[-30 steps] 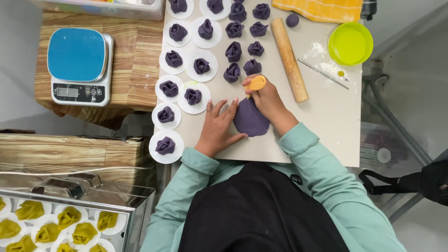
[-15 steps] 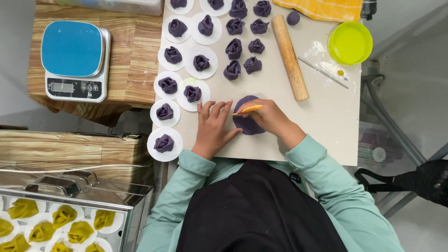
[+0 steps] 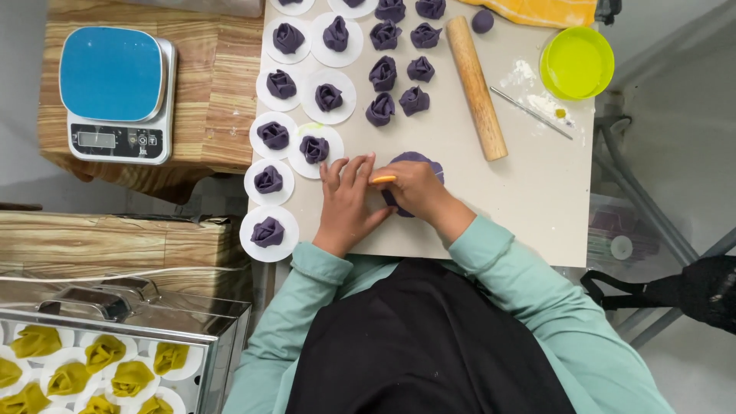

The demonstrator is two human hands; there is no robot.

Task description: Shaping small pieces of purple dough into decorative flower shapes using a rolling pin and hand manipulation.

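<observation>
A flat round of purple dough [image 3: 420,161] lies on the pale work board [image 3: 529,184]. My right hand [image 3: 414,192] rests on it and grips a small orange scraper [image 3: 383,179] pressed edge-down onto the dough. My left hand [image 3: 346,199] lies flat on the board just left of the dough, fingers spread, holding nothing. Much of the dough is hidden under my right hand.
Several purple dough roses [image 3: 314,149] sit on white paper rounds along the board's left and top. A wooden rolling pin [image 3: 476,87], a thin metal stick [image 3: 530,113] and a green bowl [image 3: 576,63] lie to the right. A blue-topped scale [image 3: 115,93] stands left; a tray of yellow-green dough shapes [image 3: 84,368] below.
My right hand came down from above the dough with the scraper and now presses it onto the round. My left hand slid a little toward the dough.
</observation>
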